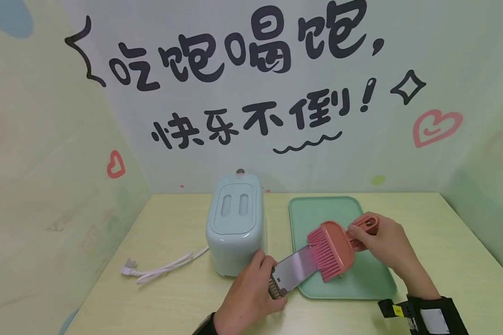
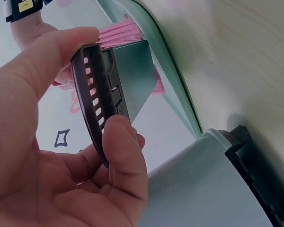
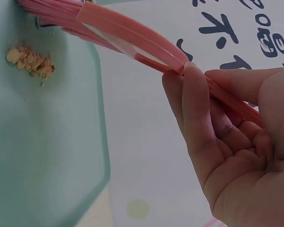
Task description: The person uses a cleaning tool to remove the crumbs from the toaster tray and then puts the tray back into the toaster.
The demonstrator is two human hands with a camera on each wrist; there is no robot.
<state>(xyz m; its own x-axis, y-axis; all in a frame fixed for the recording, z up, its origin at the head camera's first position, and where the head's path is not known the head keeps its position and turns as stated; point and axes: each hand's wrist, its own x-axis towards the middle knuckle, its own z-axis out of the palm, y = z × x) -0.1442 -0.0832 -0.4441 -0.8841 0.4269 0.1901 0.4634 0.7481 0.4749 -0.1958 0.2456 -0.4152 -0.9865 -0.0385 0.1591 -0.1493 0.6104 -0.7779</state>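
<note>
My left hand (image 1: 251, 293) grips the dark slotted end of a flat metal crumb tray (image 1: 295, 269), which tilts over the green tray (image 1: 385, 281). In the left wrist view, thumb and fingers pinch that dark end (image 2: 92, 99) from both sides. My right hand (image 1: 387, 239) holds a pink brush (image 1: 337, 244) by its handle. The bristles (image 1: 324, 256) touch the far end of the crumb tray's surface. A small heap of crumbs (image 3: 31, 61) lies on the green tray in the right wrist view.
A pale blue toaster (image 1: 236, 223) with its lid on stands just left of the green tray, close to my left hand. Its white cord and plug (image 1: 163, 270) lie on the table (image 1: 159, 311) to the left. A lettered wall panel (image 1: 243, 163) rises behind.
</note>
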